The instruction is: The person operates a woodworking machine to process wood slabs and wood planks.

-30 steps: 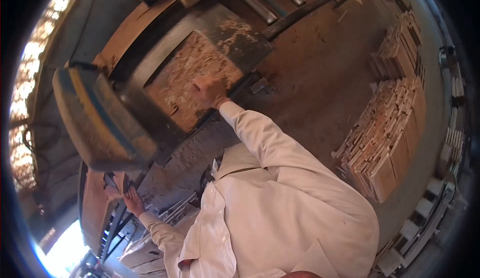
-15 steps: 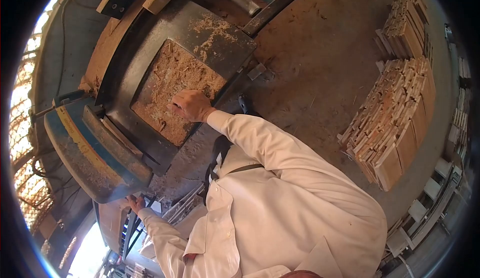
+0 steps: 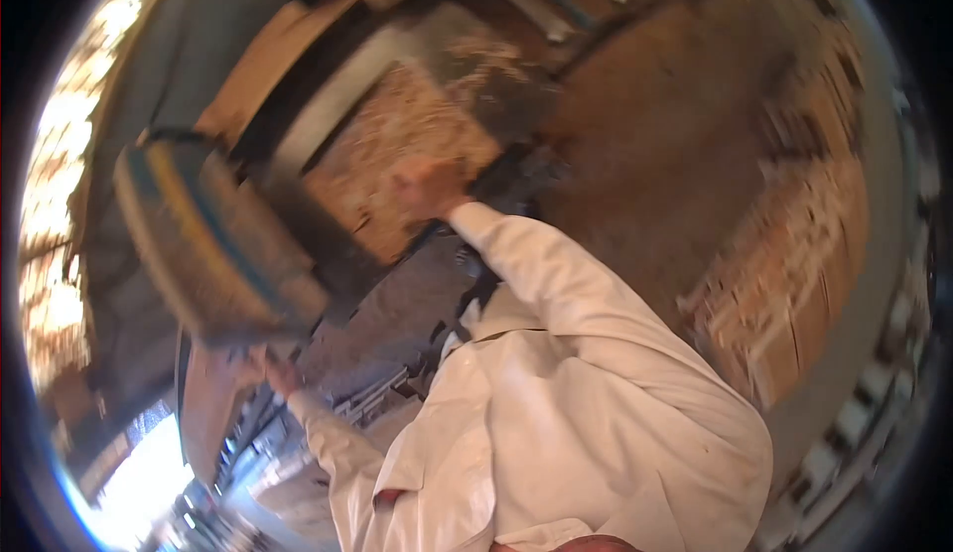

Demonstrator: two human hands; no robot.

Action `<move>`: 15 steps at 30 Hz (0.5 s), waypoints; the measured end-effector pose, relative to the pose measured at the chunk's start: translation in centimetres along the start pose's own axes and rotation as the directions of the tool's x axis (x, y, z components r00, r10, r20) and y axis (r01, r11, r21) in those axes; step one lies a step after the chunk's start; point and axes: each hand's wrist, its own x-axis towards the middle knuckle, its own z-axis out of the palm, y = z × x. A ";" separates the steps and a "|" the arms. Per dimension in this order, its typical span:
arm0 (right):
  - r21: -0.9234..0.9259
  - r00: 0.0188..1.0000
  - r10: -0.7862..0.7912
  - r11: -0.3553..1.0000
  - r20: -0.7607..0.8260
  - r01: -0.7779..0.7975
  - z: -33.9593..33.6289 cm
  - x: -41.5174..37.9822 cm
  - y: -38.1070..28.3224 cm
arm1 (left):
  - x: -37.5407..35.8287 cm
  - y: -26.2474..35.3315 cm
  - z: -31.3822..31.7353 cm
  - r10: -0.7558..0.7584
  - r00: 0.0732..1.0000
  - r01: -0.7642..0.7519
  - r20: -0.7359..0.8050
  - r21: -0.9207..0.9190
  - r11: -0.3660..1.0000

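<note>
Motion blurs the head view. My right hand (image 3: 427, 190) is over or on a sawdust-covered panel (image 3: 397, 130) set in a dark machine frame; its fingers are smeared, and whether it holds anything cannot be made out. Lower left, my left hand (image 3: 281, 371) is beside the end of a blue, yellow and brown machine cover (image 3: 213, 244), near a pale brown board (image 3: 206, 403). Its fingers are blurred too, and its contact with the board is unclear.
A large stack of wooden pieces (image 3: 784, 274) stands on the brown floor (image 3: 645, 155) at the right, with more stacked wood behind it. Metal rollers or bars (image 3: 531, 6) lie at the top. Bright mesh (image 3: 60, 205) lines the left edge.
The whole view has shifted and blurred, with the machine appearing further right. My right hand remains at the sawdust panel, and my left hand remains near the cover's lower end.
</note>
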 end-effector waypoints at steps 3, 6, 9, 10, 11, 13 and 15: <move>0.070 0.999 -0.035 0.997 -0.042 0.038 1.4 -0.1 0.5 | -1.0 4.1 -1.1 0.166 0.971 -0.131 -0.174 0.198 0.971; 0.038 0.998 -0.013 0.999 0.056 0.011 0.1 0.6 -0.5 | -1.0 4.1 1.3 -0.437 0.899 0.280 -0.020 -0.741 0.611; -0.074 0.992 -0.012 0.997 0.123 0.021 0.4 0.5 -0.1 | -0.3 7.9 2.2 -0.664 0.730 0.214 0.163 -0.977 -0.004; -0.129 0.989 -0.019 0.991 0.145 0.038 1.2 0.3 0.5 | -0.2 9.2 1.9 -0.697 0.691 0.213 0.192 -0.975 -0.057; -0.112 0.988 0.003 0.994 0.156 0.015 1.1 0.3 0.2 | -0.1 10.6 1.5 -0.727 0.650 0.208 0.220 -0.972 -0.109; -0.092 0.990 -0.016 0.995 0.141 0.029 1.4 0.3 0.1 | 0.9 13.8 0.2 -0.784 0.516 0.286 0.345 -0.932 -0.222; -0.090 0.987 -0.020 0.995 0.157 0.035 1.5 0.4 -0.3 | 0.6 14.9 0.6 -0.780 0.523 0.380 0.345 -0.913 -0.149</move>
